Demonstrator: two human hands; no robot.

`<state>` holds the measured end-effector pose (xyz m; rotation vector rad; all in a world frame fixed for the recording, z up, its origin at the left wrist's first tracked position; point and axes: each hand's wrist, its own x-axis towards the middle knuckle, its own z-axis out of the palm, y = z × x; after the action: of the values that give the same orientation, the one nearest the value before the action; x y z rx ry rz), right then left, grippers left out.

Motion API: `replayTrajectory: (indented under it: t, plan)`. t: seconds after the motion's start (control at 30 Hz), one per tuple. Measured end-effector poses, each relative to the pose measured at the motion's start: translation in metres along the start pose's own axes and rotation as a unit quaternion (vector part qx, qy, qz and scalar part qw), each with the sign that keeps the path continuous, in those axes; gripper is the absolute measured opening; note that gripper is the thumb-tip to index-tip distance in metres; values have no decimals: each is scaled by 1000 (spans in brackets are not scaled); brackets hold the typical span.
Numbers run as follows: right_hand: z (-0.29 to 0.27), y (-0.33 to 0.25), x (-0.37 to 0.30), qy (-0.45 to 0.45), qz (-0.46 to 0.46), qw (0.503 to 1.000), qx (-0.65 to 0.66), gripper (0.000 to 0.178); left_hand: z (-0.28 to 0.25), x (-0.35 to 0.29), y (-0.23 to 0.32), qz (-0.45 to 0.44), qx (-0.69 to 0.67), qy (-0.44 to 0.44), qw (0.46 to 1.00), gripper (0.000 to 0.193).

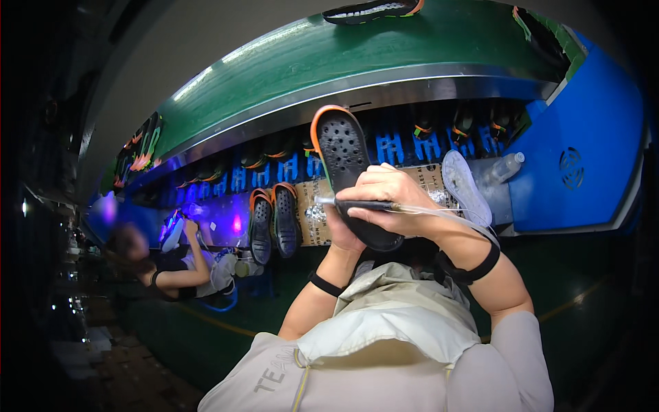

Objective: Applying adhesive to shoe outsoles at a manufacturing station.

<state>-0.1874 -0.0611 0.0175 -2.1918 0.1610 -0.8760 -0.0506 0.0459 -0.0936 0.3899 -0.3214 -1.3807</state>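
A black shoe sole [341, 141] with an orange and green rim and holes in its inner face is held up over the bench. My left hand [344, 232] grips its lower left edge, with most of the fingers hidden behind it. In my right hand [395, 196] is a black-handled brush [367, 204], its pale tip pointing left beside the sole's edge. A clear thin tube [449, 213] runs from the brush along my right wrist. Two similar dark soles [273, 221] lie side by side on the bench, left of my hands. A whitish sole [466, 187] lies to the right.
Behind the bench [312, 223] a green conveyor belt [274, 79] curves past, carrying a shoe [374, 10]. Blue racks [390, 147] with shoes line the space below it. A clear bottle [506, 167] lies near the blue machine housing [576, 158]. At left, a co-worker [175, 268] sits under violet light.
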Motion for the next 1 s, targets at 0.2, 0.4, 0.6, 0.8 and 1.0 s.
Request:
replayTrajectory:
  t: [0.2, 0.4, 0.6, 0.8, 1.0]
  plan:
    - [-9, -14, -6, 83, 60, 993, -56, 25, 15, 21, 15, 37, -34, 3, 999, 65]
    - [-20, -25, -15, 43, 66, 995, -53, 34, 42, 38, 35, -12, -34, -52, 998, 92]
    - [-39, -33, -22, -56, 23, 993, 97, 34, 39, 46, 48, -19, -23, -94, 995, 109]
    - [-50, -42, -18, -154, -42, 987, 24, 34, 49, 58, 69, -34, 20, -157, 987, 111]
    - [-60, -38, -18, -145, 7, 989, -32, 38, 62, 67, 84, -70, 87, -174, 978, 98]
